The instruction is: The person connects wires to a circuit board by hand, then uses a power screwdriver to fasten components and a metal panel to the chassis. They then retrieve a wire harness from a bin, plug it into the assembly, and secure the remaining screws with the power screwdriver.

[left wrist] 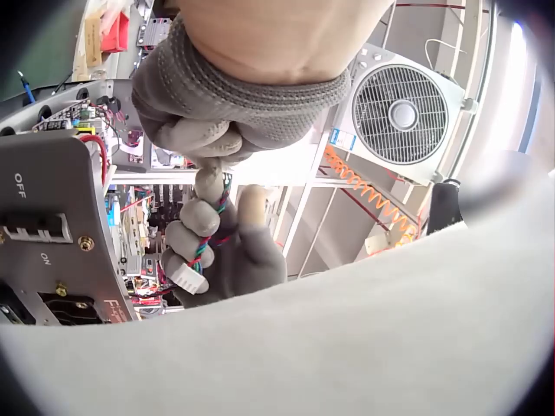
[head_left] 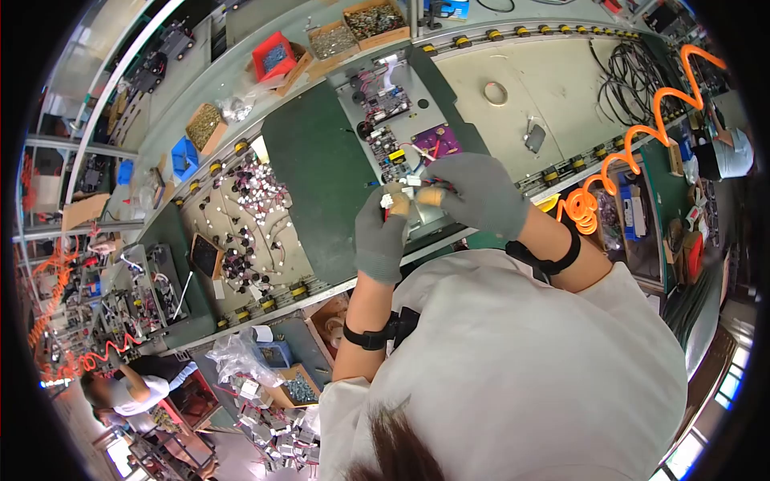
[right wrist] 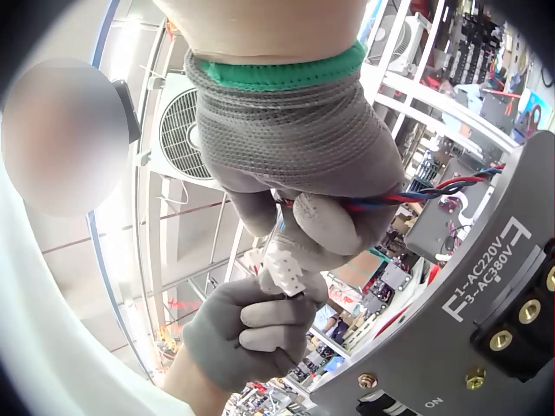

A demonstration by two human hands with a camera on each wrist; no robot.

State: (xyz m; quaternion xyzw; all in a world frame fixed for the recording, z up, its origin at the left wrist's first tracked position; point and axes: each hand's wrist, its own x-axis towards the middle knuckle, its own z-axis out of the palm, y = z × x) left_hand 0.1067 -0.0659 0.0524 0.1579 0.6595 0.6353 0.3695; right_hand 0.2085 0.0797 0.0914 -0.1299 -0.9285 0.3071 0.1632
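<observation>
Both hands wear grey gloves and meet over the near end of an open metal housing (head_left: 407,74) with circuit boards (head_left: 391,104). My left hand (head_left: 380,240) pinches a white plug connector (right wrist: 284,271) at its fingertips. My right hand (head_left: 481,192) has its fingers curled round a bundle of twisted red, blue and black wires (right wrist: 434,194). In the left wrist view, twisted red, green and blue wires (left wrist: 206,253) run along the right fingers to another white connector (left wrist: 186,277). The fingertips of both hands are close together, and the left palm is hidden.
Loose wired connectors (head_left: 261,188) lie on the line to the left. Parts boxes, including a red bin (head_left: 273,56), stand along the back. A tape roll (head_left: 495,94) and black cables (head_left: 634,80) lie to the right. An orange coiled hose (head_left: 638,132) hangs at the right.
</observation>
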